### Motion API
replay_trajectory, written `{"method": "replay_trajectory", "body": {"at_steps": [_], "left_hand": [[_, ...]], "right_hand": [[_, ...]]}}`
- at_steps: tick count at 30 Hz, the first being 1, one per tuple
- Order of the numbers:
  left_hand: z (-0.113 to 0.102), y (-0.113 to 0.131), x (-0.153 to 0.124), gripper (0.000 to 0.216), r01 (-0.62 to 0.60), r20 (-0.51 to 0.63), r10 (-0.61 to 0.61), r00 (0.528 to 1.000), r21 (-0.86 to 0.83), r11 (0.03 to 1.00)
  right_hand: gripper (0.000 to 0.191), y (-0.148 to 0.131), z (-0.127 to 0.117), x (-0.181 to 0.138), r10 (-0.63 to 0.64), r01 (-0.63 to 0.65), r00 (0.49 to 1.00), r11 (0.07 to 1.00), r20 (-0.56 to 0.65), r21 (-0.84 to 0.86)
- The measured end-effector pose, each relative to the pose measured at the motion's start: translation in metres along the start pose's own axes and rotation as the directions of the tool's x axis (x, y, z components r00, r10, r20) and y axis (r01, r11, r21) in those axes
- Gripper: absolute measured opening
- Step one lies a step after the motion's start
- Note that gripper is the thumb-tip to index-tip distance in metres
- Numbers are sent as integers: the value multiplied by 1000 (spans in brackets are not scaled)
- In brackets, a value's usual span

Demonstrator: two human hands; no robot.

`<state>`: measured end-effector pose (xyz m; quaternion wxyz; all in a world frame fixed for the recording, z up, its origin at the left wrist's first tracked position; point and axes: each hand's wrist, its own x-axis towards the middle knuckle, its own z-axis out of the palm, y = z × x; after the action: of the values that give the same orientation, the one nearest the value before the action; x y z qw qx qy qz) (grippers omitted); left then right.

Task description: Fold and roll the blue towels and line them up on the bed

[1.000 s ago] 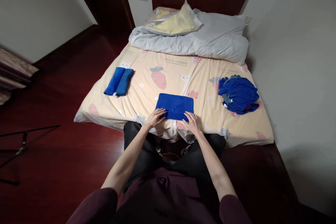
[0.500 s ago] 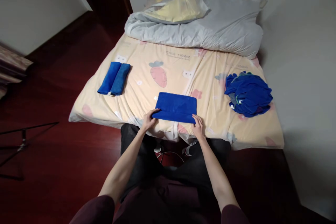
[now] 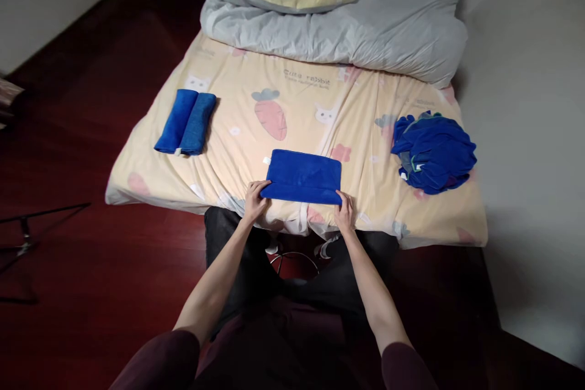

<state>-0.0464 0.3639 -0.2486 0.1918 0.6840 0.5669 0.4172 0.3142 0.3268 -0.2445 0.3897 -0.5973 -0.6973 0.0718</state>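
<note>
The blue cloth [image 3: 305,170] lies on the bed [image 3: 231,161] before the person, a folded strip along its near edge. At its eight o'clock the left hand [image 3: 256,198] pinches one near corner; at four o'clock the right hand [image 3: 344,211] pinches the other. A rolled blue bundle [image 3: 176,125] sits toward ten, a crumpled blue pile [image 3: 436,155] near three.

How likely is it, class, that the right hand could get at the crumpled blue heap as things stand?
Probably yes: only patterned sheet shows between the right hand and the crumpled blue heap, though that hand would first have to leave the flat blue cloth.
</note>
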Motion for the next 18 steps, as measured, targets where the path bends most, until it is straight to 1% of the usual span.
{"method": "replay_trajectory", "body": {"at_steps": [4, 7, 10, 15, 18], "left_hand": [[-1, 2, -1, 56, 0, 26, -1, 1000, 5, 1000], [-1, 3, -1, 47, 8, 24, -9, 1000, 11, 1000], [-1, 3, 1, 40, 8, 15, -8, 1000, -14, 1000], [-2, 4, 3, 33, 47, 6, -46, 999, -19, 999], [-2, 6, 3, 31, 54, -11, -54, 998, -20, 998]], "right_hand": [[50, 0, -1, -2, -44, 43, 999, 998, -19, -37], [49, -1, -2, -2, -50, 51, 999, 997, 16, -60], [50, -1, -2, -1, -33, 34, 999, 999, 39, -37], [49, 1, 2, -1, 16, -16, 1000, 999, -17, 34], [48, 3, 3, -2, 20, -17, 998, 998, -54, 55]]}}
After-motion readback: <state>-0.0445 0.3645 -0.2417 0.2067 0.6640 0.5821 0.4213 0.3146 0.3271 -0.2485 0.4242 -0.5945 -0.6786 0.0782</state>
